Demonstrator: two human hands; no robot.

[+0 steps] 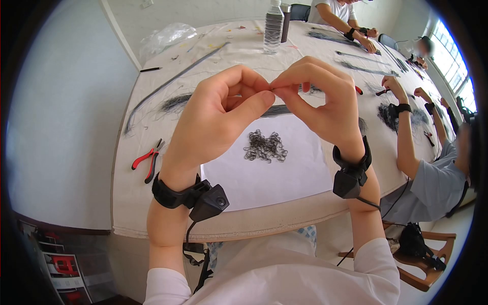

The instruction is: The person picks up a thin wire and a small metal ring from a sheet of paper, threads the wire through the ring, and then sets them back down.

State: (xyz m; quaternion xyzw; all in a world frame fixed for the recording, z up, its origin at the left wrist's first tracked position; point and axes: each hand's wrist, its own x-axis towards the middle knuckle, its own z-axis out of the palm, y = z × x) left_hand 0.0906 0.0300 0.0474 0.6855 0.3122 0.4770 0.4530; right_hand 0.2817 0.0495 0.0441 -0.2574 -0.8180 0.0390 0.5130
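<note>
Above the back edge of a white paper sheet (300, 178), my left hand (221, 109) and my right hand (323, 94) meet at the fingertips. Both are closed in a pinch, and whatever lies between the fingertips is too small to make out. Below them a pile of small dark curled wire pieces (265, 146) lies on the paper. Behind the hands, a bundle of dark strands (277, 110) is partly hidden. Red-handled pliers (149, 159) rest on the table left of my left wrist.
A long dark strand bundle (178, 75) crosses the table's left side. A water bottle (273, 28) and a dark flask (285, 23) stand at the back near a clear plastic bag (168, 38). Other people work at the right and back right, with more strands and tools.
</note>
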